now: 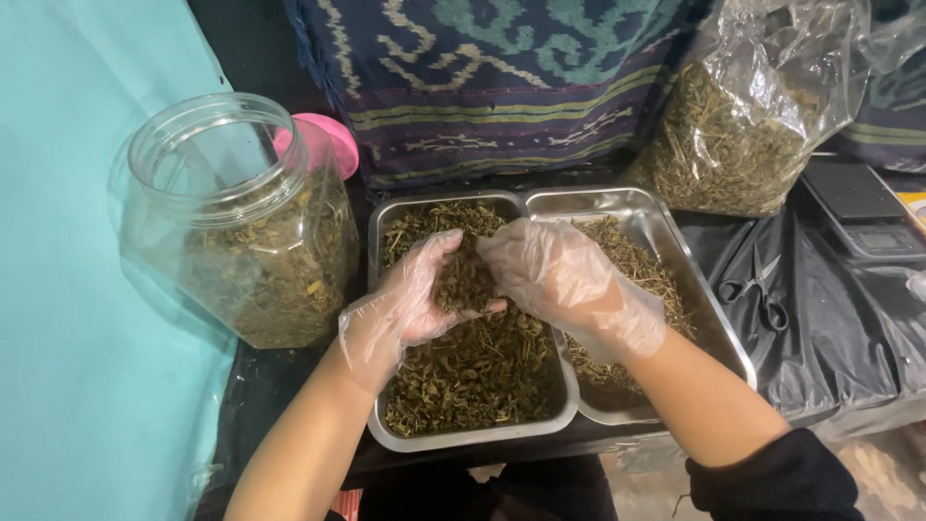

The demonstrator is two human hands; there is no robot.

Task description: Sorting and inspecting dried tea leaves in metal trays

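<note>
Both my hands wear thin clear plastic gloves. My left hand (405, 304) is cupped, palm up, over the left steel tray (463, 439) and holds a heap of dried green herbs (465, 280). My right hand (564, 280) curls over the same heap from the right, its fingers touching the herbs. The left tray is full of dried herbs (473, 371). The right steel tray (719, 323) beside it holds a thinner layer of the same herbs.
A clear plastic jar (246, 217) partly filled with herbs stands open at the left, a pink lid (328, 140) behind it. A clear bag of herbs (743, 125) leans at back right. Black scissors (762, 289) and a digital scale (863, 212) lie on black plastic sheeting.
</note>
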